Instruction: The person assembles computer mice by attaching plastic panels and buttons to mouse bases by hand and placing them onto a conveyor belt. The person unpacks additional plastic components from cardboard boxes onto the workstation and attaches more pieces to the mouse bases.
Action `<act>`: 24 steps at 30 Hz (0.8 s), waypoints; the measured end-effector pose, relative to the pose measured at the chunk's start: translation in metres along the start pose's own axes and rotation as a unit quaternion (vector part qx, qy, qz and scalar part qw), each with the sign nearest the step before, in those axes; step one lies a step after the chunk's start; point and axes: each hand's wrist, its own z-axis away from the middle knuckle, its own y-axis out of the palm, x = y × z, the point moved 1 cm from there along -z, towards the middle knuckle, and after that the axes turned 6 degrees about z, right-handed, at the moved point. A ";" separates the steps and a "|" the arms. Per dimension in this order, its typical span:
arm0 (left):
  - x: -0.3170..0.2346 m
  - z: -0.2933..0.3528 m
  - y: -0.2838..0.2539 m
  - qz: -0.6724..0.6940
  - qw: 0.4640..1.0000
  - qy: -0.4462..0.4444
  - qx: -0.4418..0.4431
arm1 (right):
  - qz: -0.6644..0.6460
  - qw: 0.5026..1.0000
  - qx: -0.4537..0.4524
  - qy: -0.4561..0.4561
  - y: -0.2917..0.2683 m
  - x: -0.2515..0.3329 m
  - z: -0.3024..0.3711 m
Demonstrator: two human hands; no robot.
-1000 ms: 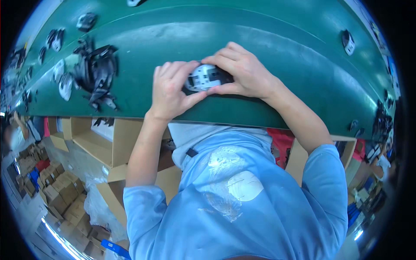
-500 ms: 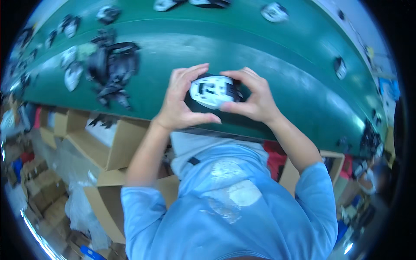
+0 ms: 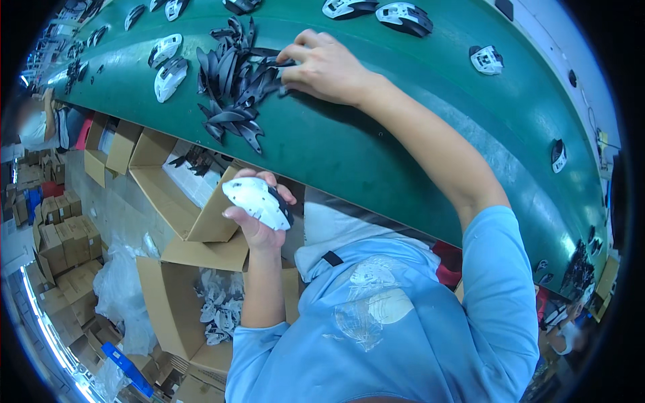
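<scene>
My left hand (image 3: 259, 225) is closed round a white computer mouse shell (image 3: 254, 200) with a black edge, held in front of the table's near edge above the cardboard boxes. The shell is tilted, its white face showing. Over the green table, my right hand (image 3: 322, 67) reaches to the right side of a heap of black curved plastic pieces (image 3: 232, 70). Its thumb and fingers close on one dark piece (image 3: 287, 64), which the fingertips partly hide. Left of the heap, two white mouse shells (image 3: 170, 79) lie close together.
Further mouse shells (image 3: 403, 18) lie along the far side of the green table (image 3: 403, 161). Open cardboard boxes (image 3: 164, 302) stand below its near edge, one holding white and grey parts (image 3: 220, 316). Another person (image 3: 44, 124) is at the far left.
Both hands were together at the mouse shell over the table. Now my left hand has carried it nearer and left, while my right hand has let go and moved to the black heap.
</scene>
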 end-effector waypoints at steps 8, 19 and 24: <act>0.017 -0.043 0.020 -0.041 0.997 0.014 -0.058 | -0.065 0.991 -0.091 0.072 -0.011 0.022 0.016; 0.028 -0.032 0.042 -0.191 0.971 0.133 -0.055 | -0.593 0.712 -0.113 0.359 -0.100 0.093 0.077; 0.053 -0.029 0.072 -0.145 0.970 0.195 0.028 | -0.481 0.788 -0.154 0.352 -0.095 0.132 0.118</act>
